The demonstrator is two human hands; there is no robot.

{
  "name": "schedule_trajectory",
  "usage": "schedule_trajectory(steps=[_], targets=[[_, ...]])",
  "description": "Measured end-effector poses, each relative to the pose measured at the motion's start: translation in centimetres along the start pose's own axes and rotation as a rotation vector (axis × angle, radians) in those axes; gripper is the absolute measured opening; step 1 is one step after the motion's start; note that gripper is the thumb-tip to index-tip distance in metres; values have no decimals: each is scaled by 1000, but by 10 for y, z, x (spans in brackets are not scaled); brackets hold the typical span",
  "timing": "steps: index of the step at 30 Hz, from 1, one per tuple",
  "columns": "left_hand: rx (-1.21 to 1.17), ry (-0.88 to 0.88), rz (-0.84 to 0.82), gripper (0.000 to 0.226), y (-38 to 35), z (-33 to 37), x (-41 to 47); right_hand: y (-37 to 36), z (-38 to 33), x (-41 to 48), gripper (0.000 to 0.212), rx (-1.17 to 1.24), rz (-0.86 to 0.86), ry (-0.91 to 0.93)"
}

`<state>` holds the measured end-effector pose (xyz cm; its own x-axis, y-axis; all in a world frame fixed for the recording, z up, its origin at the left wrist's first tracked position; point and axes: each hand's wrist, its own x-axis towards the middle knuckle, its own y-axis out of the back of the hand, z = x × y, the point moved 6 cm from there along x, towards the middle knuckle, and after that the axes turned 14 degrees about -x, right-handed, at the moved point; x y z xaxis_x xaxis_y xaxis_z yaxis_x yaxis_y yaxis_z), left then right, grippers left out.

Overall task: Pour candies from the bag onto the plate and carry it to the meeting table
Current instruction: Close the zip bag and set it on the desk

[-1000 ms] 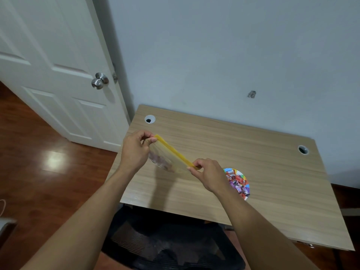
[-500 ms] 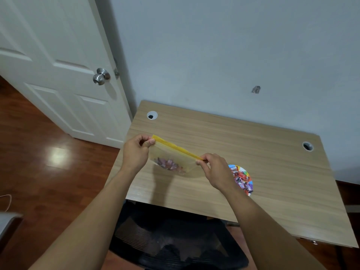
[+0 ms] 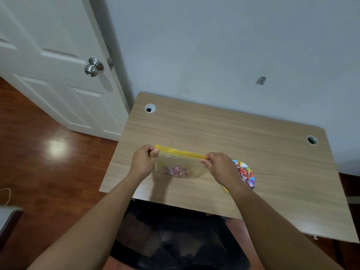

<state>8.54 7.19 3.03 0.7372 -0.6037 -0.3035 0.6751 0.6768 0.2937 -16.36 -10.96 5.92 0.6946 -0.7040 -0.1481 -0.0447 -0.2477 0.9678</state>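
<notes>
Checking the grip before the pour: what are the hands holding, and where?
The candy bag, pinched at both ends of its yellow zip strip: left hand, right hand.

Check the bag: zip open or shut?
Looks shut: the bag's yellow zip strip runs flat and unbroken between left hand and right hand; candies remain inside.

Clear yellow-zippered bag holds pink candies beside colourful plate.
</notes>
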Motion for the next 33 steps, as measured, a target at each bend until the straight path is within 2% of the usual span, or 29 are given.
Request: schedule_trajectory(steps=[5, 9, 16, 20, 22, 25, 33], targets=[[-34, 14, 4, 12, -14, -5, 27, -16, 11, 20, 26, 34, -72, -23], [-16, -52, 1, 3, -21, 0, 55, -23, 25, 39, 18, 143, -59, -87], [-67, -64, -29, 19, -39, 3, 94, -33, 41, 72, 12, 267, -13, -161], [-164, -29, -28, 19, -49, 8, 99, -39, 44, 82, 26, 306, -28, -150], [-177, 1, -10, 27, -54, 9, 97, -41, 48, 82, 35, 343, -53, -180], [-204, 47, 8, 34, -61, 6, 92, -46, 57, 77, 37, 332, -62, -192], [-264, 145, -187, 28, -116, -1, 57, -45, 126, 36, 26, 315, -59, -317]])
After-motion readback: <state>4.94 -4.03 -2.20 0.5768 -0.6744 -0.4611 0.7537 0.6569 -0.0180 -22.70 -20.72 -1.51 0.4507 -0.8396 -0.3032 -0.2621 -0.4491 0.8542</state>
